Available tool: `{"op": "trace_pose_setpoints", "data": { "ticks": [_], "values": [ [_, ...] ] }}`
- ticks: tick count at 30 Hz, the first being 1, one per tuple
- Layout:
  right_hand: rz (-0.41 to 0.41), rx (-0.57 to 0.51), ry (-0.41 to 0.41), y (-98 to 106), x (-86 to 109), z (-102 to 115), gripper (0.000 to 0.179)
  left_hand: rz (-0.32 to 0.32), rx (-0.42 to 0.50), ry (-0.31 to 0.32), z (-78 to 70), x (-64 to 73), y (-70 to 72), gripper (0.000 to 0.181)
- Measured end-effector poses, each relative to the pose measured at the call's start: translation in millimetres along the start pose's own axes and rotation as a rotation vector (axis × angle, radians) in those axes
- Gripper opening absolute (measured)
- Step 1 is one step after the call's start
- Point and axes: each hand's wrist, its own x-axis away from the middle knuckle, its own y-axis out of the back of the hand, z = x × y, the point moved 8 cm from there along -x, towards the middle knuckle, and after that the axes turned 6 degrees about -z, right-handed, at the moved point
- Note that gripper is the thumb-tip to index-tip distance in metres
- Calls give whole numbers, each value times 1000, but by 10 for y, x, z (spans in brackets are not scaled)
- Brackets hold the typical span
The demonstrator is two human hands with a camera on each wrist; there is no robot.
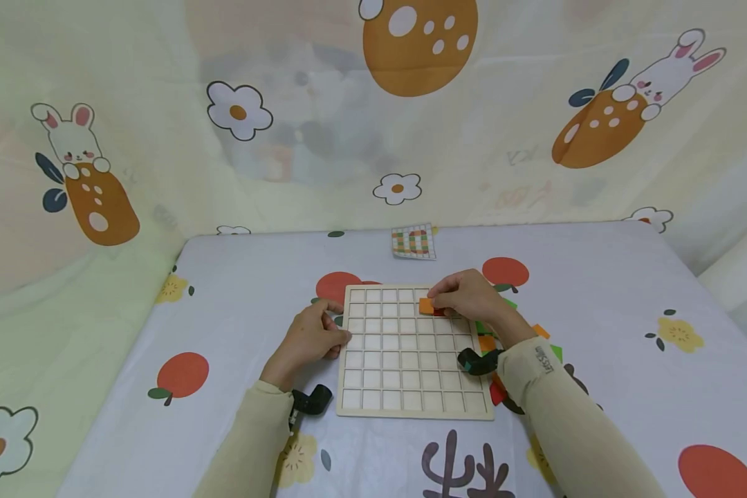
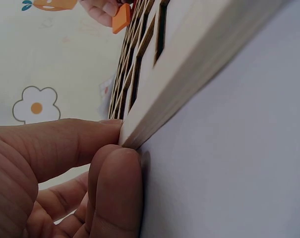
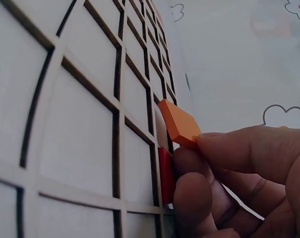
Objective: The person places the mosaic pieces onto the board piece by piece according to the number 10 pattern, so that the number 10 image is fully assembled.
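Observation:
A wooden grid board (image 1: 391, 361) with square cells lies on the table. At its left edge, my left hand (image 1: 311, 337) holds the rim with thumb and finger, the fingertips against the wood (image 2: 135, 130) in the left wrist view. Over the board's upper right part, my right hand (image 1: 473, 299) pinches an orange square tile (image 3: 180, 121) between thumb and fingers. The tile is tilted above the grid. Just below it, a red tile (image 3: 166, 176) sits at a cell, close to the right fingertips and partly hidden by them in the head view.
Several green, orange and red tiles (image 1: 487, 343) lie along the board's right side, partly under the right arm. A small card with a coloured grid pattern (image 1: 413, 242) lies behind the board. A patterned cloth (image 1: 324, 159) hangs at the table's back.

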Motion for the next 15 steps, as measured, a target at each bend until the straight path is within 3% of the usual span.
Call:
{"op": "trace_pose_setpoints", "data": {
  "ticks": [15],
  "values": [
    [3,42,-2,-46,-13,46,17,7,-2,7,-20,7,5,44]
  ]
}}
